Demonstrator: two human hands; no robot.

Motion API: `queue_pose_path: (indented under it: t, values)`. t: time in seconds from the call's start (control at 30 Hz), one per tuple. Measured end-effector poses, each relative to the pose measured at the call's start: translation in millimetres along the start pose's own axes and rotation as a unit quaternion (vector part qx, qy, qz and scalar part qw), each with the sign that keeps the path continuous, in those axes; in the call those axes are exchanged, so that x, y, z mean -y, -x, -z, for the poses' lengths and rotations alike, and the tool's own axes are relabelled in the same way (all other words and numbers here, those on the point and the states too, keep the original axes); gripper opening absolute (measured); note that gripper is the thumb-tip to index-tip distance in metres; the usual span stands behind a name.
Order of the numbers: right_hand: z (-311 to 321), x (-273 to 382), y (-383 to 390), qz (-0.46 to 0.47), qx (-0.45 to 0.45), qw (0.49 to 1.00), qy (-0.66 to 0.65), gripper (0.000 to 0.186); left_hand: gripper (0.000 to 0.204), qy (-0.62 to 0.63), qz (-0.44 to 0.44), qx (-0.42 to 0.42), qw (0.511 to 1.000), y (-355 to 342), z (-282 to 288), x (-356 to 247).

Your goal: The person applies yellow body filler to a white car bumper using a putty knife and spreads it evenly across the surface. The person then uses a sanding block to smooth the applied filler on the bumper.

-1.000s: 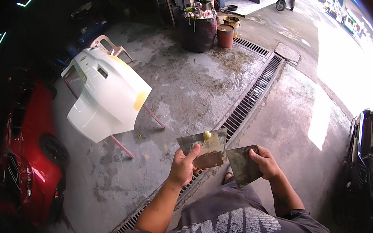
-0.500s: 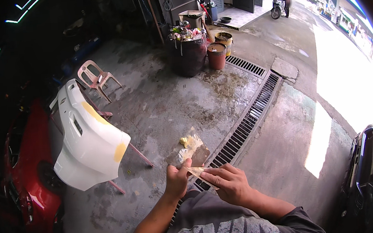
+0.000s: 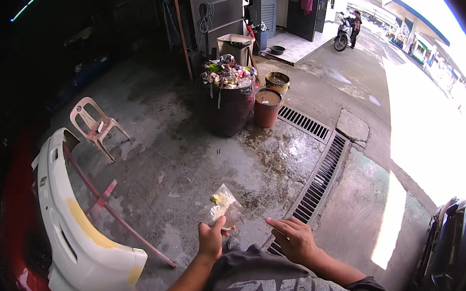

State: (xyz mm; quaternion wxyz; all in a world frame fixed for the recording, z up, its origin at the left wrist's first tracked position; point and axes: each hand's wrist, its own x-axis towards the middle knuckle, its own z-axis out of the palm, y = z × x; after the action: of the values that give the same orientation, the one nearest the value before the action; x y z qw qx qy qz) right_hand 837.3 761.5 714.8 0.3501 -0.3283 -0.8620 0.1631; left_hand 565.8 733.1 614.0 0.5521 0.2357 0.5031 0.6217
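Note:
My left hand [image 3: 212, 240] is closed on the near edge of a thin mixing board [image 3: 234, 212], thumb on top. Pale smears cover the board, and a small lump of yellow putty [image 3: 214, 199] sits toward its far left. Apart from it, to the right, my right hand [image 3: 295, 241] is closed with the forefinger stretched along a thin spreader [image 3: 261, 219], seen nearly edge-on. On the left, a white car bumper [image 3: 97, 268] rests on a reddish stand [image 3: 141, 236]; yellow filler patches [image 3: 87, 224] mark its upper edge and near corner.
Behind the bumper stands a plastic chair [image 3: 98, 127], with a red car [image 3: 23, 252] at the far left. A full rubbish bag [image 3: 229, 110] and buckets [image 3: 268, 109] stand ahead. A drain grate [image 3: 322, 179] crosses the floor; a dark vehicle [image 3: 446, 243] is at right.
My hands have moved apart, taking the spreader away from the board. The spreader has turned nearly edge-on. The view has shifted, so the bumper sits lower and further left.

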Motion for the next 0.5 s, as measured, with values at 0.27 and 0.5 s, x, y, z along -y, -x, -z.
queue_pose_path:
  t: [0.27,0.5]
  values:
    - [-54,-170,-196,-0.104,-0.039,0.993,-0.044,0.053,0.024,-0.038,-0.010,0.051,0.998,-279,-64,-82]
    - [-114,-361,-421,0.135,-0.079,0.986,0.050,0.070,0.025,-0.035,-0.158,0.063,0.985,-510,-142,-112]
